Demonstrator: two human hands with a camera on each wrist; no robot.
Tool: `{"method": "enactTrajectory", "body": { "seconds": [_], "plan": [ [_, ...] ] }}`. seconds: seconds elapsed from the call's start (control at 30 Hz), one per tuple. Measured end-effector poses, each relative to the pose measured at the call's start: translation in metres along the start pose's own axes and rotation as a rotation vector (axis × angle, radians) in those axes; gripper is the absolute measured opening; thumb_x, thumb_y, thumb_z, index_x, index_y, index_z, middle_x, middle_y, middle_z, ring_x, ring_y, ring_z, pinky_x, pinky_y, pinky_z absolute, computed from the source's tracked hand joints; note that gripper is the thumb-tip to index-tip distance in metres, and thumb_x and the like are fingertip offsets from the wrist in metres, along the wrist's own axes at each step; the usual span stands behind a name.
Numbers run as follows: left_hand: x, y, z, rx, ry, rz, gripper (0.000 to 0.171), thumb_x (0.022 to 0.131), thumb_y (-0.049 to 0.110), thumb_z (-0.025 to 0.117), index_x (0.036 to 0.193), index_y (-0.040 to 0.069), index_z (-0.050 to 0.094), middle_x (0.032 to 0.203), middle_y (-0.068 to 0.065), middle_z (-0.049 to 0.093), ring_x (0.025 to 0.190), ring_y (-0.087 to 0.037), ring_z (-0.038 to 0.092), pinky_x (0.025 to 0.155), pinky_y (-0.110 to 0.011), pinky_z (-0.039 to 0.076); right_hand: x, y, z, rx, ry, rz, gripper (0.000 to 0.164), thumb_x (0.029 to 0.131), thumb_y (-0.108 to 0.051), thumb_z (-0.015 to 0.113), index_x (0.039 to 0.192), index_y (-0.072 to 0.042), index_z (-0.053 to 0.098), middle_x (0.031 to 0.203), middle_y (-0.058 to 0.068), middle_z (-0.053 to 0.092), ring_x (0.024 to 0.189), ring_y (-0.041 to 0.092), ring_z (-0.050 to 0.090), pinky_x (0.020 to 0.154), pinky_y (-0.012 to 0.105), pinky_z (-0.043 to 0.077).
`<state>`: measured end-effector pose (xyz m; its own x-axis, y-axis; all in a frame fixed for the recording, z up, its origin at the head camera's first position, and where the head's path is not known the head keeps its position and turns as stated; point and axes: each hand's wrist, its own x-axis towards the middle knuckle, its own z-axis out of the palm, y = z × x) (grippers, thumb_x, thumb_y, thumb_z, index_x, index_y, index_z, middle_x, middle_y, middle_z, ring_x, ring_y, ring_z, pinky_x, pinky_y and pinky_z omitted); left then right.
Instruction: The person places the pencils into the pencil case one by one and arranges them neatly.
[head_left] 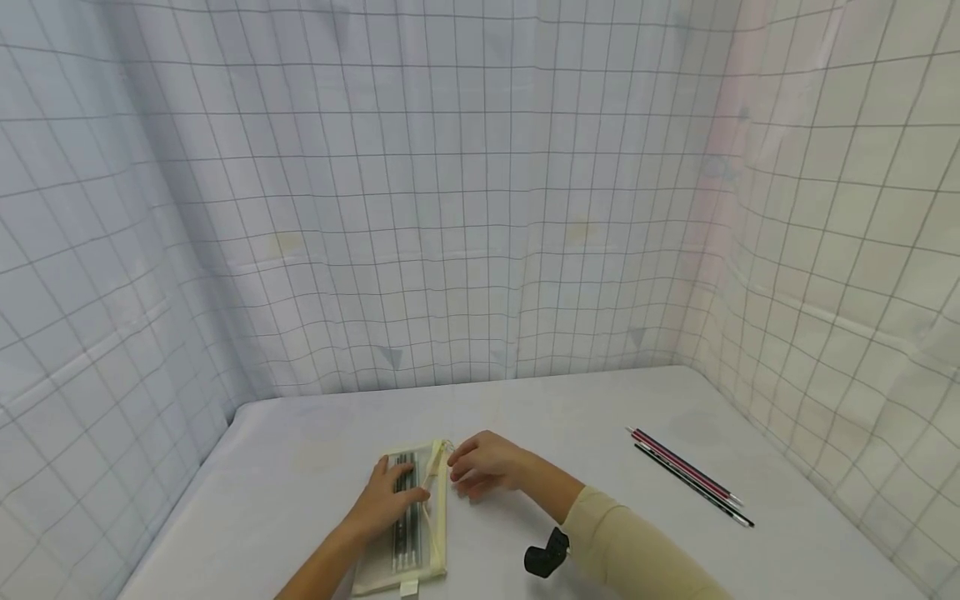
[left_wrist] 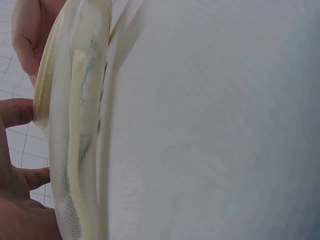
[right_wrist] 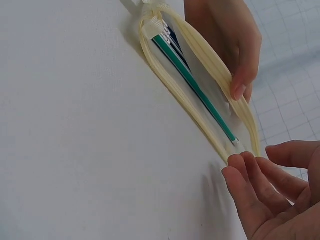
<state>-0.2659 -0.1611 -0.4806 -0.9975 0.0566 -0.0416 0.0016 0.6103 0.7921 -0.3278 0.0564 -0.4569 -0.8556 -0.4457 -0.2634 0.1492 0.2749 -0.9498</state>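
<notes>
A translucent pencil pouch with pale yellow zipper edging [head_left: 441, 533] lies on the white table. Several pencils [head_left: 406, 533] show inside it. My left hand [head_left: 382, 502] rests on top of the pouch, its fingers spread and the thumb at the zipper edge. In the right wrist view the zipper mouth [right_wrist: 207, 47] gapes, and a green pencil [right_wrist: 192, 85] lies within. At the pouch's far end is my right hand [head_left: 486, 467]; its bent fingertips [right_wrist: 240, 172] are at the end of the opening, with the thumb apart from them.
Several loose pencils [head_left: 686, 473], dark and red, lie together on the right of the table [head_left: 547, 417]. A black device [head_left: 546, 554] is at my right wrist. White grid-patterned curtains [head_left: 480, 208] enclose the table at the back and sides.
</notes>
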Motion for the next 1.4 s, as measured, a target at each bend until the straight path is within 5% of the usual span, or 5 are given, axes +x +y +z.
{"method": "enactTrajectory", "body": {
  "seconds": [0.53, 1.4],
  "plan": [
    [-0.001, 0.002, 0.000, -0.014, 0.001, 0.001, 0.075, 0.090, 0.034, 0.072, 0.147, -0.007, 0.048, 0.162, -0.040, 0.008, 0.144, -0.065, 0.013, 0.108, -0.078, 0.023, -0.013, -0.002, -0.029, -0.085, 0.027, 0.014, 0.026, 0.092, -0.005, 0.075, 0.117, 0.002, 0.073, 0.097, 0.011, 0.074, 0.084, 0.025, 0.073, 0.069, 0.037, 0.062],
    [0.003, -0.006, -0.001, -0.028, -0.020, 0.011, 0.075, 0.092, 0.034, 0.073, 0.148, -0.007, 0.047, 0.161, -0.041, 0.007, 0.143, -0.067, 0.011, 0.105, -0.081, 0.022, -0.046, 0.008, -0.108, -0.182, 0.102, -0.003, 0.035, 0.092, -0.009, 0.077, 0.123, 0.005, 0.069, 0.105, 0.009, 0.073, 0.094, 0.027, 0.071, 0.080, 0.042, 0.061]
  ]
}}
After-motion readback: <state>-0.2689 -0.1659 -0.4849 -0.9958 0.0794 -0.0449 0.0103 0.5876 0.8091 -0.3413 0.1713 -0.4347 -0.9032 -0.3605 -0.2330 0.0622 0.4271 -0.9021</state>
